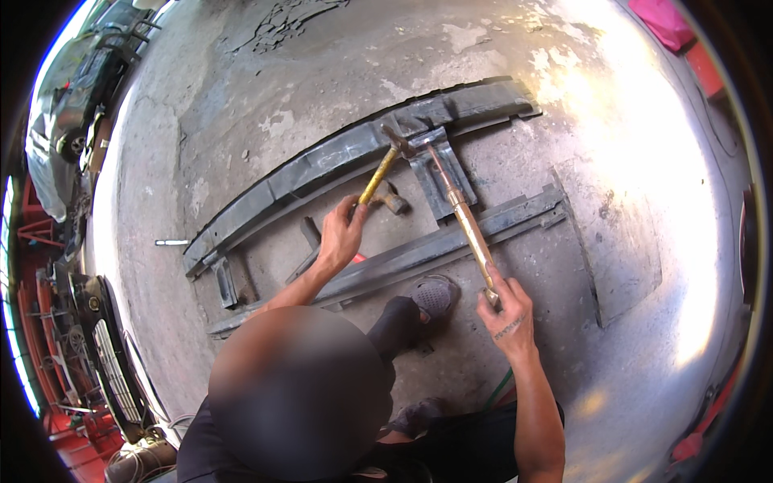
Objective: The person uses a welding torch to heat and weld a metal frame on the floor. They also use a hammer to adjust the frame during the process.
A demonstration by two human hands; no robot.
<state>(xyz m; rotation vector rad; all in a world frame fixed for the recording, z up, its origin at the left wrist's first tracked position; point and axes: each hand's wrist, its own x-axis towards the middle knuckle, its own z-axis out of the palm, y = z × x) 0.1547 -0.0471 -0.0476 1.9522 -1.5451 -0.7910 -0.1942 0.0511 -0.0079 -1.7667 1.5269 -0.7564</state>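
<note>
One grey metal frame (pixel 304 172) lies across the concrete floor (pixel 153 298). Left hand (pixel 341 235): grip closed round a yellow-handled hammer (pixel 378 177), head beside the upper bar. Next, bracket (pixel 427 189); torch (pixel 471 233) tip over it, flame cannot be told from here. Right hand (pixel 509 310): clamped on torch's rear. Judged step: working the bracket joint. Next move calls for steady tip, hammer clear.
</note>
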